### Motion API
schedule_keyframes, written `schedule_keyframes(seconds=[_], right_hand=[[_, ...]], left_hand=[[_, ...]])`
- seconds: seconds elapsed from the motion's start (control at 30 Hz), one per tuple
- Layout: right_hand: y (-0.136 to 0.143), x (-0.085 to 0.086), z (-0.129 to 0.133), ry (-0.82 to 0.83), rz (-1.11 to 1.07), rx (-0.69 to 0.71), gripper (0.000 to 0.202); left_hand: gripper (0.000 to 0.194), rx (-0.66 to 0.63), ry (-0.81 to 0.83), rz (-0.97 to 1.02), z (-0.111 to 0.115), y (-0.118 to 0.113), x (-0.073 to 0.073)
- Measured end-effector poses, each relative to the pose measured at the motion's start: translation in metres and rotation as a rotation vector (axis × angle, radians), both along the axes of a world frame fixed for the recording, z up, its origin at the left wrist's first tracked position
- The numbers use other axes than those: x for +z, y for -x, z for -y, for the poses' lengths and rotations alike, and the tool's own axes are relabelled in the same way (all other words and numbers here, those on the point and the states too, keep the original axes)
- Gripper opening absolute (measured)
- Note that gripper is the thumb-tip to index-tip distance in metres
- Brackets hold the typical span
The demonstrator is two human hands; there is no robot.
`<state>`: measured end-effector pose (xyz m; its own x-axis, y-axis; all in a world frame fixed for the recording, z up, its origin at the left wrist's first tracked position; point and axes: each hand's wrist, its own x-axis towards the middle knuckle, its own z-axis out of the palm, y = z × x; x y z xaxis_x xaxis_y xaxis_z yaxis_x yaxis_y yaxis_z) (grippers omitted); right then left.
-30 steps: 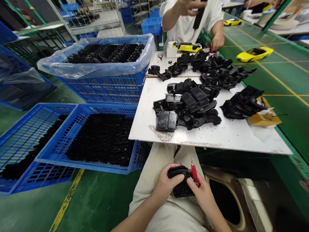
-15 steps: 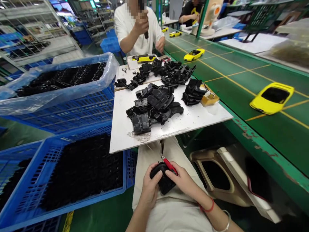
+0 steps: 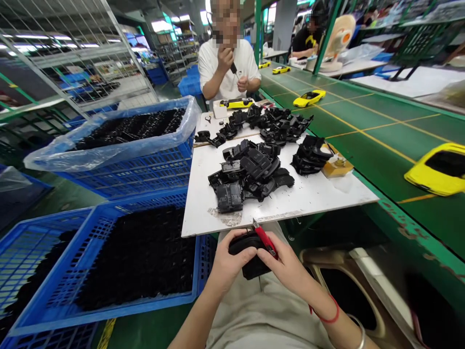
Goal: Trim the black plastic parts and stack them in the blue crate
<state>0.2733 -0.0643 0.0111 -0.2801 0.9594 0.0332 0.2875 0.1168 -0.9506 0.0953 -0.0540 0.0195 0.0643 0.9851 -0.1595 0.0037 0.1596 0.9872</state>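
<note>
A black plastic part [image 3: 254, 268] is held over the lap, just past the near edge of the white table [image 3: 276, 216]. My left hand [image 3: 229, 259] grips its left side, thumb on top. My right hand [image 3: 283, 264] holds its right side and also has a red-handled knife [image 3: 268, 241], its blade pointing up and away. On the table lies a pile of black plastic parts [image 3: 254, 165]. More black parts [image 3: 308, 154] are stacked to its right, beside a yellow block [image 3: 337, 166].
Blue crates [image 3: 145, 169] of black parts stand at the left. Yellow toy cars [image 3: 438, 169] sit on the green conveyor [image 3: 378, 140] at the right. A person in white [image 3: 229, 65] sits across the table, holding a dark tool. An empty chair frame [image 3: 343, 291] is at the lower right.
The view has tilted up and shifted left. My hands have brought the black part closer to the table edge. The person opposite has brought both hands together at the tool's tip.
</note>
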Motion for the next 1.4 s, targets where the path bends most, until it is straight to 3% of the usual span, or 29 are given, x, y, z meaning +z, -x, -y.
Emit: schedule_keyframes(seconds=[0.2, 0.3, 0.4, 0.5, 0.77, 1.13, 1.4], right_hand=[[-0.008, 0.014, -0.029, -0.147, 0.088, 0.043, 0.042], [-0.02, 0.017, -0.04, -0.198, 0.065, 0.0, 0.041], [-0.033, 0.022, -0.046, -0.09, 0.034, -0.05, 0.052], [-0.042, 0.028, -0.05, 0.017, 0.045, -0.012, 0.051], [-0.052, 0.031, -0.057, 0.135, 0.048, 0.138, 0.031], [-0.046, 0.027, -0.068, -0.041, 0.284, 0.224, 0.035], [-0.044, 0.032, -0.065, -0.035, 0.448, 0.244, 0.031]], left_hand=[[0.041, -0.007, -0.036, 0.03, -0.027, 0.002, 0.012], [0.036, -0.019, -0.073, 0.023, -0.038, 0.007, 0.015], [0.035, -0.034, -0.114, -0.056, -0.047, 0.013, 0.016], [0.035, -0.061, -0.153, -0.133, -0.053, 0.016, 0.014], [0.037, -0.153, -0.168, -0.181, -0.063, 0.011, 0.003], [0.038, -0.239, -0.228, -0.204, -0.072, 0.013, -0.008], [0.038, -0.25, -0.181, -0.195, -0.075, 0.012, -0.002]])
